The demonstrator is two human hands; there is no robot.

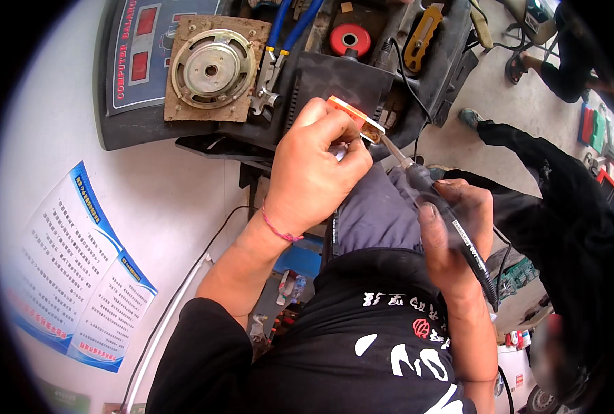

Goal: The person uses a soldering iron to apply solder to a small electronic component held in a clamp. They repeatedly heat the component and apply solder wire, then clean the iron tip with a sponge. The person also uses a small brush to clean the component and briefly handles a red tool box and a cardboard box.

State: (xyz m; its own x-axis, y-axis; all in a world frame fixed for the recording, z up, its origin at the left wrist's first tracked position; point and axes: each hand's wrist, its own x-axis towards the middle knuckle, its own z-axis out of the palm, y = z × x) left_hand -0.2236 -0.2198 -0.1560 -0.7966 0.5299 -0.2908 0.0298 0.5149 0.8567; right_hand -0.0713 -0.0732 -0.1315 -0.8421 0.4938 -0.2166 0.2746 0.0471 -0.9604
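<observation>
My left hand (320, 162) is closed, its thumb and index finger bent together, around the near side of a small orange-and-white box (348, 109). Amber-brown stuff shows at the box's right end. Something pale and silvery shows between the fingers, too covered to name. My right hand (456, 224) grips a soldering iron (452, 217) by its black handle. The iron slants up and left, its tip at the amber end of the box, touching or nearly so. Faint smoke hangs near the iron.
A round speaker (212, 69) on a square board lies at the upper left, beside blue-handled pliers (274, 52). Behind my hands are a black tray (331, 76), a red roll (350, 40) and a yellow utility knife (423, 39). Another person's dark-clothed leg (534, 145) is at right.
</observation>
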